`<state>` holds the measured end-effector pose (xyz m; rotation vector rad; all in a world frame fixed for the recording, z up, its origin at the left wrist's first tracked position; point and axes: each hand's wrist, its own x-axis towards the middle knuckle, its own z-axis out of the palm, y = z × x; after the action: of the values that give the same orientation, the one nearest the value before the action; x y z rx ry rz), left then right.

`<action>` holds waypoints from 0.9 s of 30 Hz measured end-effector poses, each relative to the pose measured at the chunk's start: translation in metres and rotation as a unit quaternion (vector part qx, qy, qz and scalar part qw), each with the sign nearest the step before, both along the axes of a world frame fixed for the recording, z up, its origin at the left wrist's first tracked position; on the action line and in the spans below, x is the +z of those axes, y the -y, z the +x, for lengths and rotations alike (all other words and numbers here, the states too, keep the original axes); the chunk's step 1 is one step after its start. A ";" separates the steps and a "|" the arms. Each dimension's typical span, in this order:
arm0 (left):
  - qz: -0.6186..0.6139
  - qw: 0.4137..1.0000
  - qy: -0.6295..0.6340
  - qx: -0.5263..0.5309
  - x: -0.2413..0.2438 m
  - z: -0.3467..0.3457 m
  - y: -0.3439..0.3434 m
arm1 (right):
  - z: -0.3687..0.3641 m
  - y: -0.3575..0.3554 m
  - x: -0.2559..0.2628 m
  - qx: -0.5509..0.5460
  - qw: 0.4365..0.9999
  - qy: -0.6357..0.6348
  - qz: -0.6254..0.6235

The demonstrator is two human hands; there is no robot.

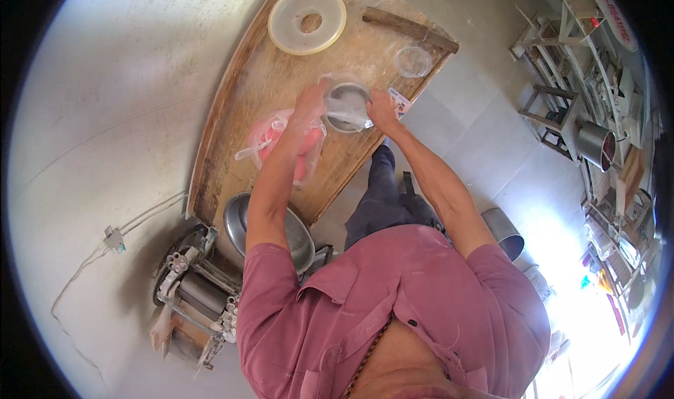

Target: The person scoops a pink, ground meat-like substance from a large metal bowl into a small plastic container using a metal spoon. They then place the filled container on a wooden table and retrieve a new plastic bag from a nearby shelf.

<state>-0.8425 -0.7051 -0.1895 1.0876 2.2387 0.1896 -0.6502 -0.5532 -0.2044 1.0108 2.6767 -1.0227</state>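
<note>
On the wooden table, a round steel bowl [348, 91] sits between my hands. A thin clear plastic bag [345, 113] stretches across it and partly hides its inside. My left hand [311, 101], blurred, grips the plastic at the bowl's left side. At the right rim, my right hand [382, 110] is closed on the other end of the plastic. Beneath my left forearm lies a tied clear bag of pink round things [305, 146], partly covered by the arm. A small printed card [400, 102] lies just beyond my right hand, by the table's edge.
The wooden table [363, 67] holds a translucent ring-shaped disc [329, 20], a wooden bar [405, 29] and a clear round plastic container [413, 62]. A large metal basin [237, 217] and a roller machine [202, 293] stand at lower left. Shelving [574, 36] lines the right.
</note>
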 end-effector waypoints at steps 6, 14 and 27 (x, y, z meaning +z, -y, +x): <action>0.043 0.930 0.361 0.061 0.048 -0.002 -0.007 | 0.027 -0.037 0.073 0.019 0.987 -0.154 -0.029; 0.175 0.684 0.701 0.102 0.109 0.139 -0.049 | 0.148 -0.134 0.227 -0.092 0.955 -0.237 -0.151; 0.043 0.488 0.851 0.190 0.226 0.458 -0.285 | 0.455 -0.274 0.330 -0.084 0.929 -0.350 0.090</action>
<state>-0.3847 -0.4202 0.0369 -0.0157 0.4660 1.0202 -0.1948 -0.2794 0.1254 1.0754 3.3470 -1.4126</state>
